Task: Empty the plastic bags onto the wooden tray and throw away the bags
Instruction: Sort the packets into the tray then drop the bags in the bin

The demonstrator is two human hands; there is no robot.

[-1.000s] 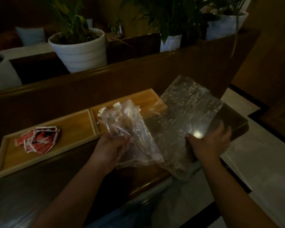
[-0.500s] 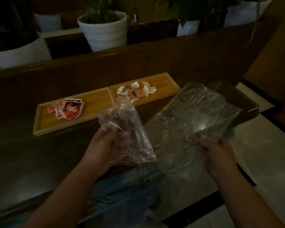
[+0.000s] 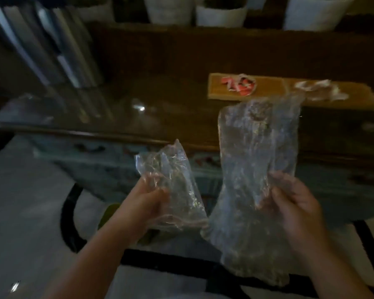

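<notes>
Table (image 3: pixel 181 104) first: its dark glossy top runs across in front of me, and at its far right sits the wooden tray (image 3: pixel 268 92), two compartments side by side. Red-and-white sachets (image 3: pixel 239 85) lie heaped in the tray's left compartment, pale wrapped pieces (image 3: pixel 320 90) in the right one. White planters (image 3: pixel 221 15) stand on the ledge behind the table, and the view is blurred, so finer detail there escapes me.

Nearer to me are the two plastic bags, both off the table and held out over the floor. The larger bag (image 3: pixel 255 180) hangs long and crumpled from my right hand (image 3: pixel 298 203), whose fingers and thumb pinch it partway down its right edge. The smaller bag (image 3: pixel 175 190) is bunched in my left hand (image 3: pixel 147 197), fingers curled round its lower left side. The hands are apart, one bag each, the bags nearly touching at their lower corners.

As far as I can tell both bags look slack and empty, so I judge the emptying done and the throwing-away in hand. No bin shows here; next I must find one, carry both bags there, and let go.
</notes>
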